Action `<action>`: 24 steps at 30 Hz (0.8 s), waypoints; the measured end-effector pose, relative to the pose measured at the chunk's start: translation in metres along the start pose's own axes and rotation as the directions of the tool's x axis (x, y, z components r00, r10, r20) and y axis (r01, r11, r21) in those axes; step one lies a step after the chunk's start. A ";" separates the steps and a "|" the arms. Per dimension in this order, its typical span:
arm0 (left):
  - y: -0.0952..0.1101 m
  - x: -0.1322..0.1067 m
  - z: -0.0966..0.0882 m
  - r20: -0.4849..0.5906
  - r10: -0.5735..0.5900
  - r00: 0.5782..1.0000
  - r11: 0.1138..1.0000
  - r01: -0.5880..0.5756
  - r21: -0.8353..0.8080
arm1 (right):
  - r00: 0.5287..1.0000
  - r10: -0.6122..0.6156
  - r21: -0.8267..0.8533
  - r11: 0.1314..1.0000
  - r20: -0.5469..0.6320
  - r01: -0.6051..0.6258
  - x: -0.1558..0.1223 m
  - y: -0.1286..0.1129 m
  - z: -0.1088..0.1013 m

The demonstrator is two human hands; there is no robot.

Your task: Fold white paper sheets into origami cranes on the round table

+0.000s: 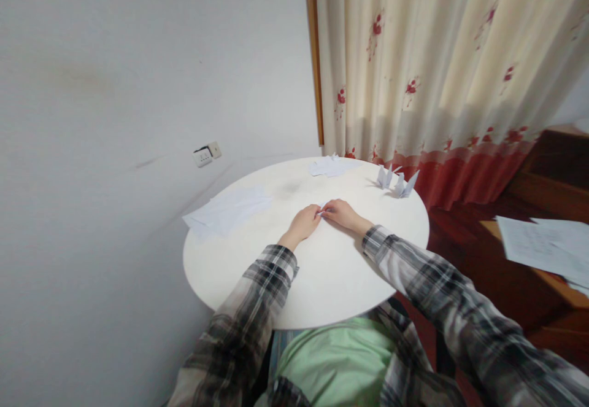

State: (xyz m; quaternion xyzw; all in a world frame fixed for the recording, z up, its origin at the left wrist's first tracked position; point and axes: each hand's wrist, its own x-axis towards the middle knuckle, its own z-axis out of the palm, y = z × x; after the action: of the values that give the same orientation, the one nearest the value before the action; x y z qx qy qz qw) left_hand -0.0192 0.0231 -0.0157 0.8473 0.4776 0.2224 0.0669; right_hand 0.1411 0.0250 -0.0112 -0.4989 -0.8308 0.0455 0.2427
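Near the middle of the round white table (294, 296), my left hand (304, 223) and my right hand (343, 215) come together over a small folded piece of white paper (323, 205). The fingers of both hands are closed on it, and they hide most of it. Only a pale edge shows between and just beyond the fingertips, so its folded shape cannot be made out. Two folded paper cranes (385, 177) (405, 185) stand upright at the table's right rear edge.
White paper sheets (230, 207) lie at the table's left edge, and more paper (329, 166) lies at the back. A wall with a socket (202, 157) is close on the left. A floral curtain (414, 57) hangs behind. Written sheets (534, 244) rest on wooden furniture at right.
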 end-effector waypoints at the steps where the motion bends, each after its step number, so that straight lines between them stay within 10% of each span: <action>1: -0.001 0.000 0.001 -0.002 0.004 1.000 1.000 -0.004 0.003 | 1.000 -0.004 0.004 1.000 0.002 0.004 0.000 0.001 0.000; 24: 0.002 -0.001 0.000 -0.018 0.040 0.999 0.992 -0.042 -0.123 | 1.000 0.015 0.029 0.999 -0.009 -0.015 0.002 0.000 0.003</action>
State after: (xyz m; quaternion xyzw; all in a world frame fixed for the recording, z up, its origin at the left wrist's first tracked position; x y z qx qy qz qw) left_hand -0.0187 0.0213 -0.0153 0.8495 0.4460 0.2591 0.1110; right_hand 0.1396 0.0270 -0.0132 -0.5017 -0.8251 0.0570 0.2533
